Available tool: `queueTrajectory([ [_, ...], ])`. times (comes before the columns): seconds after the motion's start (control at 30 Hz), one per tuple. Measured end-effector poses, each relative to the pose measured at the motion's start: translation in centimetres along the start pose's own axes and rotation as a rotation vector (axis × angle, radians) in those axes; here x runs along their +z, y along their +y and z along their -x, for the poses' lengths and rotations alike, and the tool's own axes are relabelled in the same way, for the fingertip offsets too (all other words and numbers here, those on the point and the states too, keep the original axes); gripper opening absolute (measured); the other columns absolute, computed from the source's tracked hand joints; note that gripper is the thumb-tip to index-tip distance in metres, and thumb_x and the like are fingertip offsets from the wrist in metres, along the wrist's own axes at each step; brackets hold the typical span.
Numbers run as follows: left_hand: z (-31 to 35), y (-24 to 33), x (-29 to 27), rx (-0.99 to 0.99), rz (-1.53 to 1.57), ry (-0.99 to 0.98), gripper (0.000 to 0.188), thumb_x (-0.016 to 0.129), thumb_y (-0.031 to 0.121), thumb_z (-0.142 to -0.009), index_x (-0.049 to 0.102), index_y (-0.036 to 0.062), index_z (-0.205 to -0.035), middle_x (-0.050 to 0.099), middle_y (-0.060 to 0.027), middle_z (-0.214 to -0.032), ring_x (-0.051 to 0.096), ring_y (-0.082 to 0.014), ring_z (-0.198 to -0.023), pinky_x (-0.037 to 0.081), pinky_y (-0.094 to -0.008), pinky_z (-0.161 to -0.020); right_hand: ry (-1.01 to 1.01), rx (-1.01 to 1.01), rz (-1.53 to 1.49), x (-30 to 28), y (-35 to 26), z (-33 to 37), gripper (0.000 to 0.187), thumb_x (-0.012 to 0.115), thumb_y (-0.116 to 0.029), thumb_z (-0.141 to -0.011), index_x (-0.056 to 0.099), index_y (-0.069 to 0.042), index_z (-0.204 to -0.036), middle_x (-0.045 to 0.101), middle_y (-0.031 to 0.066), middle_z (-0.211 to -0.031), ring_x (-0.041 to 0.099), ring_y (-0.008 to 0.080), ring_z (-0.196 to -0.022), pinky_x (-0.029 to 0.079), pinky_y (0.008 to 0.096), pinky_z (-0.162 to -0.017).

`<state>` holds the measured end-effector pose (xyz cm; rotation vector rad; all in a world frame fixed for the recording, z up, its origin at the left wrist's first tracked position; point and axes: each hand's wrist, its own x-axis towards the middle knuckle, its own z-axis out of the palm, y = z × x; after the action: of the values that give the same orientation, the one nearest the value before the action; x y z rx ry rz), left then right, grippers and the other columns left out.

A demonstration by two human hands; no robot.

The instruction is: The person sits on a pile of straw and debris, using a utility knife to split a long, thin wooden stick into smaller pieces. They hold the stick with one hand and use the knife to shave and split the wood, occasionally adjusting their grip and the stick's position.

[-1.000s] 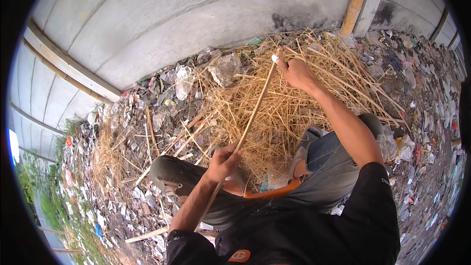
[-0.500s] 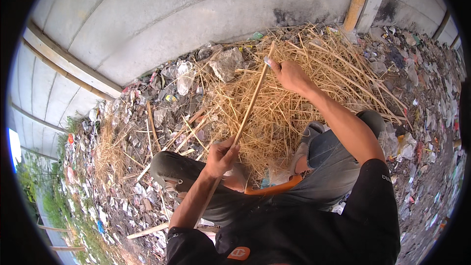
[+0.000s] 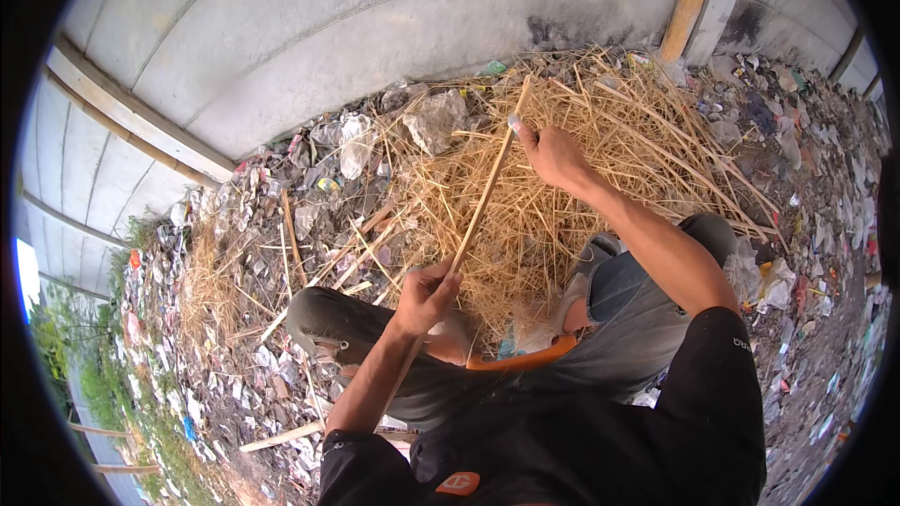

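Note:
A long, pale bamboo-like strip [image 3: 485, 199] slants away from my lap toward the wall. My left hand [image 3: 425, 298] is closed around its lower part, thumb along the top, above my left knee. Close to the strip's far end, my right hand [image 3: 555, 156] has its fingers curled and its thumb against the strip. Something whitish-blue [image 3: 514, 122] covers the thumb tip there; whether it is a wrapping or a small tool I cannot make out. Under the strip lies a heap of thin straw-coloured shavings [image 3: 525, 234]. An orange curved edge [image 3: 525, 356] shows between my legs.
A grey concrete panel wall [image 3: 375, 28] with a wooden post [image 3: 692, 0] rises behind. A pale rock [image 3: 436, 122] sits by the heap. Litter [image 3: 797, 290] covers the ground around me. More strips [image 3: 291, 239] lie to the left, and long slivers [image 3: 698, 164] to the right.
Hardly anything differs. The strip's far end and my right hand have shifted very slightly to the right and toward me; both grips look the same.

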<state>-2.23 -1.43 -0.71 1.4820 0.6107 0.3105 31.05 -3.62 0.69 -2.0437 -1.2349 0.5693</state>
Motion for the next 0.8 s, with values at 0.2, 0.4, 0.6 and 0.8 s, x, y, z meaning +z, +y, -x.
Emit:
queueTrajectory([
  [0.2,-0.1,-0.3,-0.4,-0.02,0.07,0.03,0.036,0.059,0.015,-0.104,0.06,-0.0041,-0.134,0.047,0.0098,-0.07,0.039,-0.0004,-0.057,0.029,-0.0202,-0.051,-0.21,-0.072,0.019,3.1,-3.2,4.3,0.075,0.031,-0.055,-0.109,0.048,-0.008,-0.052,0.035,-0.0034,-0.041,0.028,0.01,-0.032,0.021,0.0318,-0.031],
  [0.4,-1.1,-0.5,-0.6,-0.008,0.061,0.039,0.032,0.059,0.016,-0.104,0.062,-0.0036,-0.129,0.048,0.0083,-0.069,0.04,-0.0012,-0.058,0.03,-0.0207,-0.051,-0.275,-0.071,-0.053,3.9,-3.3,5.1,0.067,0.036,-0.049,-0.11,0.052,-0.008,-0.058,0.037,-0.0025,-0.041,0.032,0.0098,-0.032,0.021,0.0313,-0.03],
  [0.6,-1.4,-0.8,-0.4,-0.002,0.079,0.088,0.03,0.059,0.015,-0.103,0.065,-0.0033,-0.125,0.049,0.0076,-0.068,0.04,-0.0016,-0.055,0.029,-0.0221,-0.049,-0.206,-0.09,-0.076,3.5,-3.2,4.1,0.077,0.036,-0.054,-0.108,0.053,-0.005,-0.051,0.041,0.0038,-0.038,0.041,0.0174,-0.032,0.029,0.0363,-0.03],
  [0.8,-1.4,-0.6,-0.5,0.047,-0.031,0.065,0.025,0.062,0.015,-0.102,0.067,-0.0013,-0.12,0.053,0.0065,-0.068,0.04,-0.0015,-0.055,0.029,-0.0214,-0.048,-0.534,-0.146,-0.082,7.1,-5.2,10.0,0.076,0.041,-0.055,-0.106,0.051,-0.003,-0.052,0.046,0.0085,-0.044,0.047,0.0216,-0.038,0.038,0.0422,-0.04],
])
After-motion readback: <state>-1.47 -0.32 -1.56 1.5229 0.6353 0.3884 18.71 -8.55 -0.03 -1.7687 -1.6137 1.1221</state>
